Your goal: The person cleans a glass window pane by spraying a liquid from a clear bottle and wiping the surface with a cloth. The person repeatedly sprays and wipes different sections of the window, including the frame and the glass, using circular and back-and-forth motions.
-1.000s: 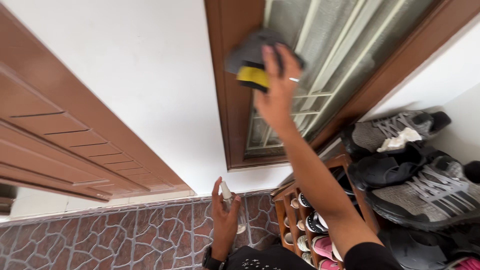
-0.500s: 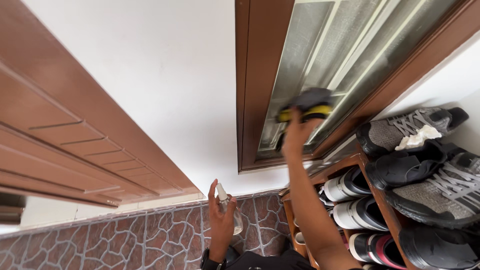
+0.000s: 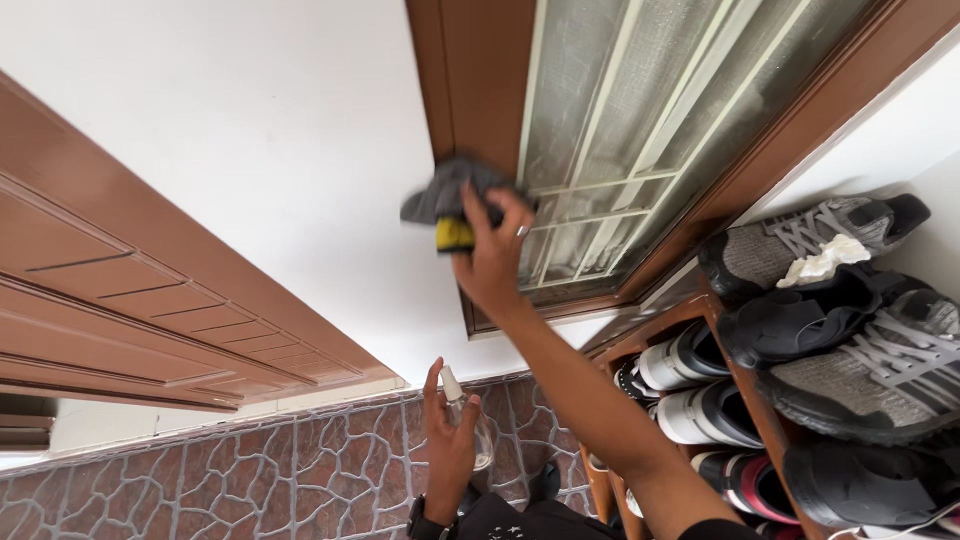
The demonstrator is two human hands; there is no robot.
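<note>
My right hand (image 3: 492,255) presses a grey cloth with a yellow edge (image 3: 447,203) against the brown wooden frame (image 3: 478,80) of a frosted glass window (image 3: 620,120), at its left side. A ring shows on one finger. Lower down, my left hand (image 3: 447,450) holds a small clear spray bottle (image 3: 466,418) with a white nozzle upright, near the stone-patterned wall base. A dark watch sits on that wrist.
A wooden shoe rack (image 3: 655,345) stands at the right, holding several sneakers; grey sneakers (image 3: 800,250) and black sandals (image 3: 800,320) lie on top. A brown panelled door (image 3: 130,290) is at the left, white wall (image 3: 300,150) between, stone-patterned tiles (image 3: 250,470) below.
My right hand moved the cloth from the lower glass pane left and up onto the window frame. The left hand with the bottle stayed about where it was.
</note>
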